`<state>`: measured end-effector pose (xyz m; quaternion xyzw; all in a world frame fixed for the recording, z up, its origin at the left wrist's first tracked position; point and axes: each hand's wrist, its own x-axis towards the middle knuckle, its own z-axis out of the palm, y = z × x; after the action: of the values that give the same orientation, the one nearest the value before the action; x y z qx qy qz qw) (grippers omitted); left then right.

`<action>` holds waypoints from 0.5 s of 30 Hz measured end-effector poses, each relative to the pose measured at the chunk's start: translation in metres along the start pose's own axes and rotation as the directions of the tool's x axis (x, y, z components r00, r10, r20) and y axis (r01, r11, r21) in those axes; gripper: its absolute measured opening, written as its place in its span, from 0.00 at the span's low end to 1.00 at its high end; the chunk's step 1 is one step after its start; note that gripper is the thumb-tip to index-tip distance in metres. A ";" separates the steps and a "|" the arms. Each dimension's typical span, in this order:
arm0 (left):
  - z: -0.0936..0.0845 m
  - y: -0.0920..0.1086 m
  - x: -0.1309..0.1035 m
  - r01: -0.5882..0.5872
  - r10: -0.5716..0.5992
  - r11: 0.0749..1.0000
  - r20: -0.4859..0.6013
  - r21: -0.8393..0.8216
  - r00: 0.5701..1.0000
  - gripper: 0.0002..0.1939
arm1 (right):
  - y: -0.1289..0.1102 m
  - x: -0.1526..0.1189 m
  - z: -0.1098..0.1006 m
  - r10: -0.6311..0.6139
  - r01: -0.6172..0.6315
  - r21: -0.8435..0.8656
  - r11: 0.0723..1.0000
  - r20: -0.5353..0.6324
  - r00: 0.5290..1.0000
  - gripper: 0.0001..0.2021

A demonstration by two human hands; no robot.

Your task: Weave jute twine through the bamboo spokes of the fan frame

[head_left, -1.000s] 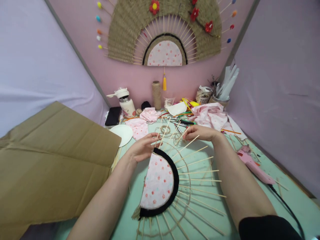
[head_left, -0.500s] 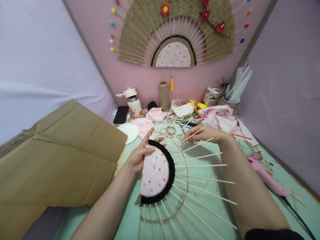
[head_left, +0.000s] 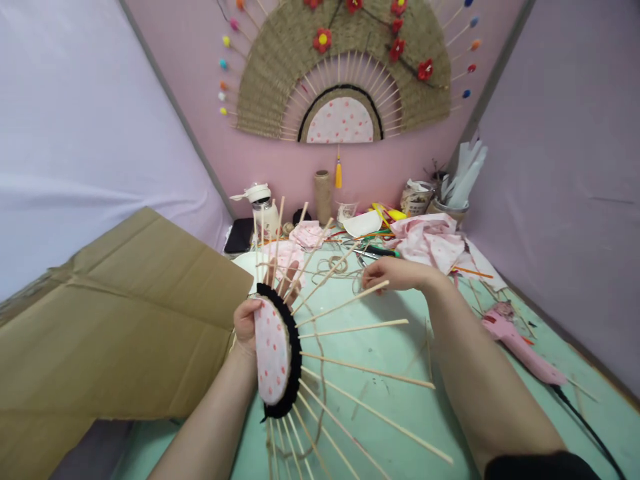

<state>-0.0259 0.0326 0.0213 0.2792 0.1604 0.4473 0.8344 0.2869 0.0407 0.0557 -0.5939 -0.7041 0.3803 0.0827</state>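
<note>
A half-round piece (head_left: 273, 350) covered in white cloth with pink dots has a black rim (head_left: 295, 353), from which thin wooden sticks (head_left: 367, 363) fan out. My left hand (head_left: 250, 317) grips its upper left end, thumb on the dotted face and fingers behind the sticks; the piece stands tilted. A strand of twine (head_left: 321, 373) runs across the sticks in an arc. To the right of the upper sticks, my right hand (head_left: 380, 272) is closed with fingers pinched by loops of twine (head_left: 337, 265); what lies between its fingertips is too small to tell.
Brown cardboard (head_left: 125, 313) lies at the left. Behind are a phone (head_left: 239, 235), an open bottle (head_left: 266, 217), a twine spool (head_left: 323, 197) and crumpled pink cloth (head_left: 430, 240). A pink glue gun (head_left: 523, 347) with a black cord lies at the right. A finished fan (head_left: 270, 80) hangs on the wall.
My left hand has moved left and turned the half-round piece, so its face looks narrower and its upper sticks stand up more. My right hand has shifted slightly left in view.
</note>
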 end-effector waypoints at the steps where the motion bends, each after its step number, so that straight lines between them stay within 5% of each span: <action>1: 0.005 0.002 0.000 -0.031 0.031 0.999 0.010 -0.009 0.999 0.36 | 0.004 0.001 -0.001 0.066 -0.070 -0.030 0.997 -0.112 0.992 0.04; 4: 0.016 0.004 -0.002 -0.087 0.088 0.995 0.003 -0.052 0.996 0.39 | 0.022 -0.002 -0.013 0.213 -0.267 -0.039 0.963 -0.496 0.841 0.07; 7: 0.016 0.004 -0.002 -0.129 0.126 0.986 -0.034 -0.105 0.991 0.38 | 0.042 -0.019 -0.032 0.270 -0.324 0.085 0.942 -0.764 0.586 0.10; 9: 0.015 0.003 -0.002 -0.137 0.130 0.982 -0.057 -0.129 0.990 0.38 | 0.051 -0.036 -0.047 0.386 0.004 0.397 0.918 -0.894 0.227 0.06; 11: 0.016 0.003 -0.002 -0.133 0.122 0.981 -0.082 -0.142 0.989 0.37 | 0.054 -0.051 -0.062 0.446 0.148 0.463 0.874 -0.885 0.131 0.10; 12: 0.016 0.003 -0.002 -0.127 0.115 0.982 -0.095 -0.140 0.989 0.37 | 0.054 -0.056 -0.068 0.510 0.376 0.500 0.780 -0.857 0.080 0.08; 15: 0.013 0.003 -0.001 -0.111 0.101 0.991 -0.123 -0.074 0.987 0.36 | 0.044 -0.062 -0.075 0.571 0.706 0.343 0.619 -0.814 -0.106 0.04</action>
<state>-0.0215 0.0288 0.0333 0.2266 0.1764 0.5130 0.8089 0.3808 0.0179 0.1009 -0.5029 -0.1738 0.0527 0.8450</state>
